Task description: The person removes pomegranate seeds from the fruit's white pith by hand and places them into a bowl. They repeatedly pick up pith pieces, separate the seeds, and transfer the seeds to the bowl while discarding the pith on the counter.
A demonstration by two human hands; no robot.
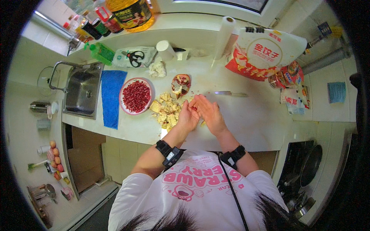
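Note:
My left hand (188, 117) is cupped palm up above the counter, with a few red pomegranate seeds (194, 108) at its fingers. Against it leans my right hand (212, 114), fingers stretched out and nothing seen in its grasp. Partly under my left hand lies a heap of yellowish pomegranate peel and membrane (166, 111). Just beyond my fingertips is a cut piece of pomegranate (181, 84) with seeds still in it. Left of the peel, a pink-rimmed plate (121, 101) holds many loose seeds (136, 96). A knife (230, 93) rests to the right, blade pointing left.
A blue cloth (112, 98) lies between the plate and the steel sink (81, 92). Along the back stand a green bottle (101, 53), a pack with scissors (136, 58) on it, a white roll (165, 49) and a large printed bag (264, 55). Crumpled tissue (157, 69) sits behind the plate.

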